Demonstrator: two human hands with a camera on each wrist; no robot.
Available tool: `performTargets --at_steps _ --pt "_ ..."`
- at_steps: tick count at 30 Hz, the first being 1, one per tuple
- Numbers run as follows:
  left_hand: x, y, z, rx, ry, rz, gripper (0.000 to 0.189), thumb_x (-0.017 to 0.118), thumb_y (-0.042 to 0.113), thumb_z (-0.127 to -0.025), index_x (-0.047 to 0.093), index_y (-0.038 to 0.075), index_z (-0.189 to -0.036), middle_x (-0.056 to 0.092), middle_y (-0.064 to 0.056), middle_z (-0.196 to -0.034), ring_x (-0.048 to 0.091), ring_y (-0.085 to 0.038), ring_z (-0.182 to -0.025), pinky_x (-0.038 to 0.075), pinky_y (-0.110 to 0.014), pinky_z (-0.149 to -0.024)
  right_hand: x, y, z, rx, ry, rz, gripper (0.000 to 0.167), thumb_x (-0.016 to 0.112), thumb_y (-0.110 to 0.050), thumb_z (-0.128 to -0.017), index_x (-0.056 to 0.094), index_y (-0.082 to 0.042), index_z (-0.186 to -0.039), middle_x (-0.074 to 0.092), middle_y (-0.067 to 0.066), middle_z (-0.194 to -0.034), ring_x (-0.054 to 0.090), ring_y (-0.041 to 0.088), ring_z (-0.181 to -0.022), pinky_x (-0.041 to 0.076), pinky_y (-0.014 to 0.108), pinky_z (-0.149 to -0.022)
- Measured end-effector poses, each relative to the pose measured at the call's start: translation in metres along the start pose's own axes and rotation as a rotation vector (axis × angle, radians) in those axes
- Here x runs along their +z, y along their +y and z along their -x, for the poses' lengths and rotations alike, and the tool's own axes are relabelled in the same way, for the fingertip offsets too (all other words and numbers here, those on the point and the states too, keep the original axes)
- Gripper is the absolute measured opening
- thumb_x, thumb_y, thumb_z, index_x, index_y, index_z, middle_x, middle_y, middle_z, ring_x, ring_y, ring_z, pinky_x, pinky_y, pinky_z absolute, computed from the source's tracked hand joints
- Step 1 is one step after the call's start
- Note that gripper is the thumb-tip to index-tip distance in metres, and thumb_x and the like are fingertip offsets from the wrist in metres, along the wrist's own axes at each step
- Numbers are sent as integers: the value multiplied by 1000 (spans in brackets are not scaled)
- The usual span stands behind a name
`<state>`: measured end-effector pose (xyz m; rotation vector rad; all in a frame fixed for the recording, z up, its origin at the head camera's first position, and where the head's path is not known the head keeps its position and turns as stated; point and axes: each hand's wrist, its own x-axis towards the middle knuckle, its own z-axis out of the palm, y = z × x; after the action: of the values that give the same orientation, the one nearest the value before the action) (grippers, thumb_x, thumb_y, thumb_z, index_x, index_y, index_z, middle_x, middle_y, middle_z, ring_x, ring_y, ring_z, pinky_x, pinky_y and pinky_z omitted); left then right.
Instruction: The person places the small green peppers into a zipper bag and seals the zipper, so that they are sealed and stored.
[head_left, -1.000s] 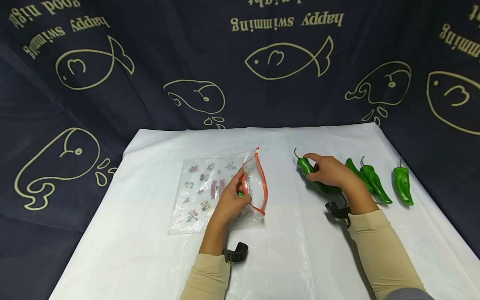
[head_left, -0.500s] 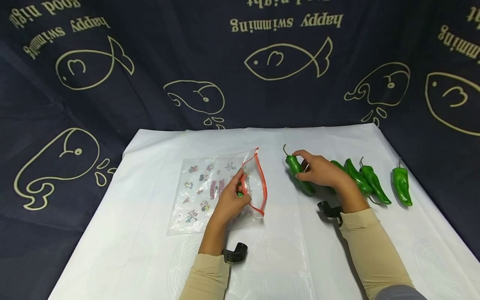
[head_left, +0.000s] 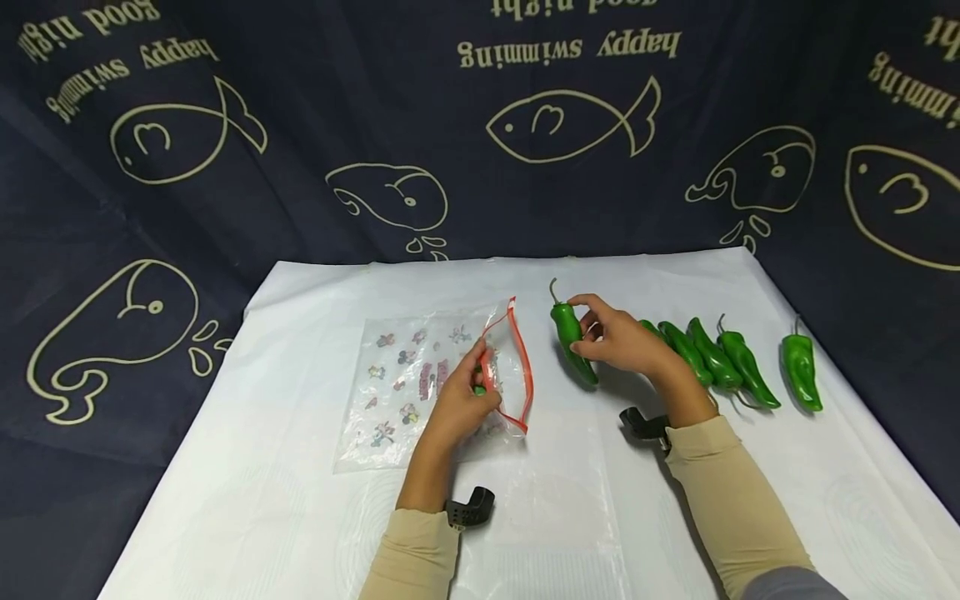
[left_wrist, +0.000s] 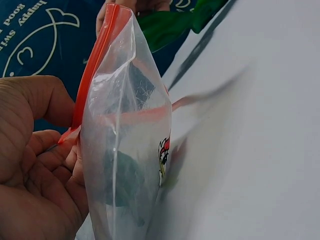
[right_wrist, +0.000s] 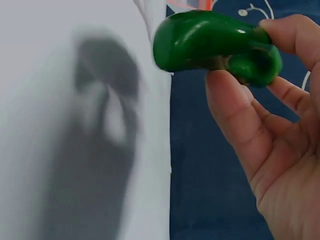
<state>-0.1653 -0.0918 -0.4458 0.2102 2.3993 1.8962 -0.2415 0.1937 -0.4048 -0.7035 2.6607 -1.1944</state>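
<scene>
Beside five peppers (head_left: 716,357), the right hand (head_left: 617,337) pinches another pepper (head_left: 567,327).

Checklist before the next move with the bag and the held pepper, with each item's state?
1. Left grip holding the zip bag: ok, at its mouth.
2. Mouth open: ok, the red zip edges stand apart.
3. Right grip on the long green pepper: ok, pinched by thumb and fingers.
4. Pepper at the mouth: not ok, it is to the right of it.
5. Count inside: cannot tell; a green shape shows through.
</scene>
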Motion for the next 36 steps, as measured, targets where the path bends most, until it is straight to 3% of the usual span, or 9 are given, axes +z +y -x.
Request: performTargets --at_steps 7,13,19,25,26,30,33,36 --pt "1 -1 1 2 5 -15 88 61 -5 -74 33 11 -156 58 -8 -114 50 -18 -91 46 -23 -70 11 -5 -4 -6 54 -77 68 73 -18 -88 38 -16 -146 58 11 -106 59 24 -88 49 36 -64" --pt "1 -2 0 6 5 -7 89 61 -6 -73 33 10 -156 58 -10 -116 51 -18 -90 47 -22 -70 22 -9 -9 2 120 -156 69 72 -16 -89 34 -16 -147 56 11 -107 58 24 -90 48 36 -70" --pt "1 -2 0 4 -1 -2 88 61 -5 -74 33 11 -156 58 -12 -123 51 -18 -92 47 -23 -71 37 -12 -14 36 123 -375 72 69 -11 -91 28 -16 -150 54 16 -111 62 23 -86 53 32 -71" --pt "0 3 2 0 -10 0 88 62 -7 -75 31 9 -156 56 -16 -131 53 -23 -96 47 -24 -72 52 -19 -19 49 147 -570 71 65 -2 -91 24 -11 -149 50 22 -110 65 24 -88 57 45 -76" --pt "-1 9 4 1 -13 -1 88 62 -7 -75 31 8 -156 56 -18 -130 53 -25 -96 47 -24 -72 54 -20 -20 61 158 -588 71 64 -1 -91 24 -10 -149 50 22 -109 66 24 -88 57 46 -76" --pt "0 9 4 -7 -9 -19 87 62 -5 -75 32 9 -156 58 -15 -119 52 -22 -93 47 -26 -73 62 -21 -23 124 194 -631 71 63 -1 -91 23 -10 -149 50 21 -109 67 23 -90 57 48 -79" --pt "2 -2 -1 -4 3 -19 88 63 -3 -75 33 13 -156 57 -9 -112 50 -17 -90 47 -27 -73 67 -21 -24 159 199 -658 70 62 -2 -92 22 -10 -149 50 21 -109 67 24 -91 56 49 -81" --pt "2 -3 -1 -4 6 -20 89 63 -3 -75 33 13 -156 57 -8 -109 50 -17 -90 47 -27 -73 71 -23 -25 182 184 -677 70 62 -3 -93 22 -11 -149 50 22 -109 67 25 -91 56 49 -81"
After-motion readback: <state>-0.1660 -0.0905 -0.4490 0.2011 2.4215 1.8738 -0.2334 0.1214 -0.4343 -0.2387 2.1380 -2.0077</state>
